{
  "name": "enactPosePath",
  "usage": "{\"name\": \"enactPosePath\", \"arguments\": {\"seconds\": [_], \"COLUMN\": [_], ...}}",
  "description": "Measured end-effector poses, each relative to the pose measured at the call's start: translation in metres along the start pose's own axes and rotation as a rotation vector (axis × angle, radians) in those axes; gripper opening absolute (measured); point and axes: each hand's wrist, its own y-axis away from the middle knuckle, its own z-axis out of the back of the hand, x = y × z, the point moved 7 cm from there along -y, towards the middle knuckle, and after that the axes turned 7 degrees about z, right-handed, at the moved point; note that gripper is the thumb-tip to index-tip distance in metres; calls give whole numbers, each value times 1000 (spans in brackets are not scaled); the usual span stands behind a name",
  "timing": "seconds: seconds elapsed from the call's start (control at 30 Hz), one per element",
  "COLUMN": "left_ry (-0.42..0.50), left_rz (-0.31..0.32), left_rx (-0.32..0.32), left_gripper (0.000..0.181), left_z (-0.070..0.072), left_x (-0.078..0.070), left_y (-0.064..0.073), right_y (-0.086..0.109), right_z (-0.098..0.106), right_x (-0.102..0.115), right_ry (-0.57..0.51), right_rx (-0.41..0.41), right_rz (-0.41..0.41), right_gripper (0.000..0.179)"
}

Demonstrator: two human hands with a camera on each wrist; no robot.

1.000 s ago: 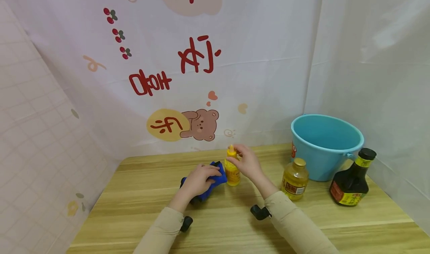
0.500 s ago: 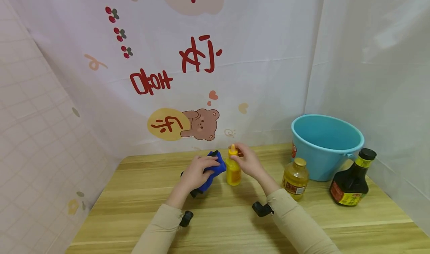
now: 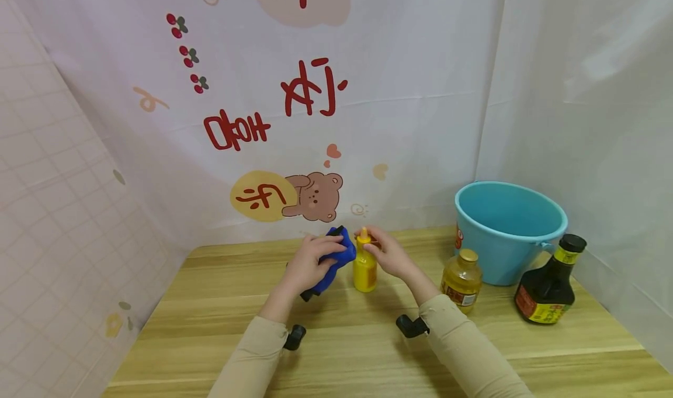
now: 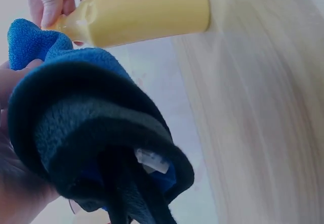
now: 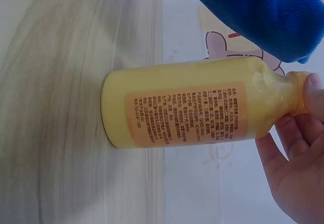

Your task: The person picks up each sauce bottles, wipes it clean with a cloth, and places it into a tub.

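Observation:
My left hand [image 3: 310, 260] grips a bunched blue cloth [image 3: 344, 255] with black edging, close beside the yellow squeeze bottle [image 3: 364, 274]. The bottle stands upright on the table, and its pointed tip shows above my fingers. With thumb and fingers, my right hand [image 3: 391, 253] pinches it at the orange-yellow cap and neck. In the right wrist view an orange label [image 5: 187, 112] with small print runs along the bottle's side. The left wrist view shows the cloth's dark border [image 4: 96, 127] hanging in a loop, its upper fold overlapping the bottle's neck.
To the right stand a gold-capped bottle of yellow oil [image 3: 462, 281] and a dark sauce bottle [image 3: 547, 293] with a black cap. A light-blue bucket [image 3: 505, 258] is behind them. A printed white sheet [image 3: 410, 135] hangs behind the wooden table [image 3: 210, 328].
My left hand has lifted the cloth up and slightly right, toward the bottle's neck. The bottle has turned, its label now facing more to the right. My right hand stays at the cap.

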Motion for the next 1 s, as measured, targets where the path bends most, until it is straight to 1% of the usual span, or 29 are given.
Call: {"name": "enactPosePath", "arguments": {"seconds": [0.1, 0.17, 0.27, 0.37, 0.63, 0.77, 0.9, 1.0], "left_ry": [1, 1, -8, -27, -55, -63, -74, -77], "left_rz": [-17, -36, -61, -66, -52, -27, 3, 11], "left_rx": [-2, 12, 31, 30, 39, 37, 59, 76], "left_gripper": [30, 28, 27, 26, 26, 25, 26, 26], "left_z": [2, 1, -3, -7, -21, -23, -25, -27], "left_x": [-4, -9, -15, -17, -13, -13, -11, -8], "left_y": [-3, -5, -6, -6, -2, -1, 1, 3], "right_y": [1, 1, 1, 1, 2, 2, 2, 2], "right_z": [0, 0, -1, -2, -2, -1, -1, -2], "right_x": [0, 0, -2, -4, -4, -4, -5, -5], "right_ry": [-2, -7, -8, -9, -25, -23, -16, -11], "right_rx": [-2, -4, -15, -25, -47, -57, -52, -49], "right_rz": [-11, -25, -40, -36, -23, -28, -41, -45], "right_gripper": [31, 32, 35, 36, 32, 33, 32, 31]}}
